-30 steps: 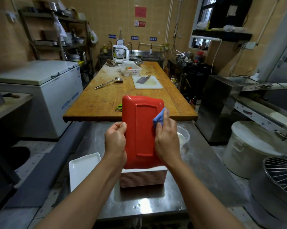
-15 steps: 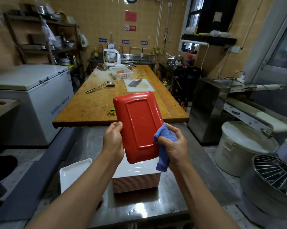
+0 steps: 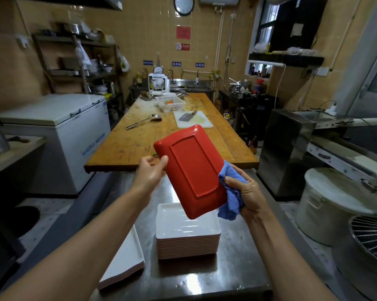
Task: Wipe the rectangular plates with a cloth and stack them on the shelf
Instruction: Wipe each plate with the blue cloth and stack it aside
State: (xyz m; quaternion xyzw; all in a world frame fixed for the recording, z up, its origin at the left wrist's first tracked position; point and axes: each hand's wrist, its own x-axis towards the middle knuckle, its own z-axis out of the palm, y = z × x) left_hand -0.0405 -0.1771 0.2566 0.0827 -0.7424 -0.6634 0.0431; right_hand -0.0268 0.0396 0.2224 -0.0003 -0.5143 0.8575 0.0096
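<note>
Tilted further since a second ago, the plate (image 3: 190, 170) hangs underside up over the worktop (image 3: 237, 257), left hand (image 3: 149, 172) gripping one edge, right hand (image 3: 246, 192) clutching the cloth (image 3: 229, 198) against the other. A tall stack (image 3: 187, 237) waits, seemingly unwiped; shelving remains.

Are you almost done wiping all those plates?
Not nearly. In hand: the left hand holds one red plate, underside up, while the right hand presses the blue cloth to its edge. Possibly done: a short pile at the left. Left: a tall stack on the steel table; no shelving seen.
</note>
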